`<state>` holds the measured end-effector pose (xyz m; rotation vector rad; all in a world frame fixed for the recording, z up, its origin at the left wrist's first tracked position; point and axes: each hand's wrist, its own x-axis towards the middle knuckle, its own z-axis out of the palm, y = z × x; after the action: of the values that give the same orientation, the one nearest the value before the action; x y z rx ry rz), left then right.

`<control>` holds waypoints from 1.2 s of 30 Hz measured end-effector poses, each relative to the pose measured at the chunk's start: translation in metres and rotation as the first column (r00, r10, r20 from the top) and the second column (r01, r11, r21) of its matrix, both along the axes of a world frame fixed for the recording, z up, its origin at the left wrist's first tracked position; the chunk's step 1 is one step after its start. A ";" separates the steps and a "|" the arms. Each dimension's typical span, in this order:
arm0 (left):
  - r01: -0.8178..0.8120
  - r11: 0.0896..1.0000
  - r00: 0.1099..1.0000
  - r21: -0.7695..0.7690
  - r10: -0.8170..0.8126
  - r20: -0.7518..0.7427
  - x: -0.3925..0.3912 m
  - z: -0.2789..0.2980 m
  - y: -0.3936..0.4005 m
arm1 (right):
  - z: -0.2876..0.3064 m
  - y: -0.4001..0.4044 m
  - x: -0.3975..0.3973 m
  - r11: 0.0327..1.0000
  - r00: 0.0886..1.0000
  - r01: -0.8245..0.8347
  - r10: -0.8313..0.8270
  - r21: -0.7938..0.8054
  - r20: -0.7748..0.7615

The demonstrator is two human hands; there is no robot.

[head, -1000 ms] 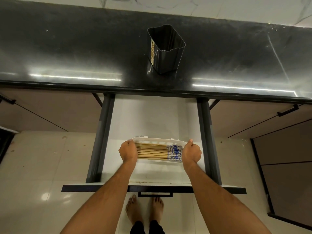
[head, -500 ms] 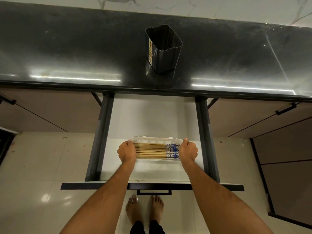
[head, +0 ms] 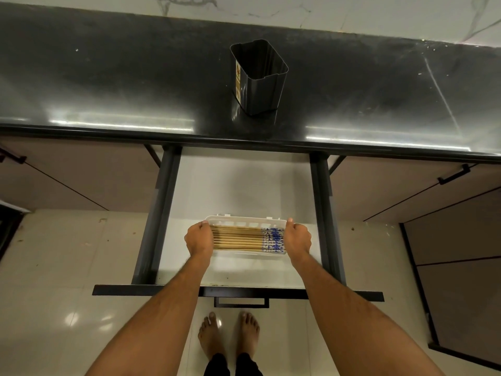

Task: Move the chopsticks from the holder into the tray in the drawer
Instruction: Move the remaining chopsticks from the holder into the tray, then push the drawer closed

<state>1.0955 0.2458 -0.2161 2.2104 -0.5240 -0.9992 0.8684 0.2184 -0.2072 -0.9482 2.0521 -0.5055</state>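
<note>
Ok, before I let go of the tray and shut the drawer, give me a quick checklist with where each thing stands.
1. Holder empty on the counter: ok.
2. Chopsticks lying flat and parallel in the tray: ok.
3. Tray inside the drawer, between its side rails: ok.
4. Left hand and right hand clear of the tray: not ok, each has a grip on one end.
5. Tray resting fully on the drawer floor: cannot tell.

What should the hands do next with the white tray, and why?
Probably let go of the tray and pull back. The chopsticks already lie flat in it, side by side, and the black holder on the counter looks empty. The left hand and right hand grip the tray's two ends, and it seems to sit on the drawer floor, so likely only closing the drawer remains.
</note>
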 end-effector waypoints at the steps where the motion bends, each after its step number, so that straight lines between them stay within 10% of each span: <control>1: 0.007 1.000 1.000 0.000 -0.007 -0.006 0.000 0.000 0.001 | 0.001 0.000 -0.001 1.000 1.000 -0.018 0.018 0.005 0.011; 9: 0.256 0.967 0.942 0.006 -0.251 0.222 0.004 0.026 0.011 | 0.019 0.010 -0.005 0.939 0.931 -0.343 0.338 -0.007 -0.139; 19: 0.733 0.670 0.362 0.117 -0.530 0.767 -0.009 0.072 0.047 | 0.063 0.044 0.013 0.640 0.562 -0.760 0.562 -0.112 -0.607; 36: 0.831 0.553 0.260 0.057 -0.477 0.839 -0.015 0.091 0.232 | 0.094 0.235 0.033 0.519 0.459 -0.835 0.475 -0.182 -0.751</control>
<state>1.0802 0.4775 -0.1254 1.8745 -2.0750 -0.0685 0.9014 0.4536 -0.1129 -2.4798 1.7788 -0.3094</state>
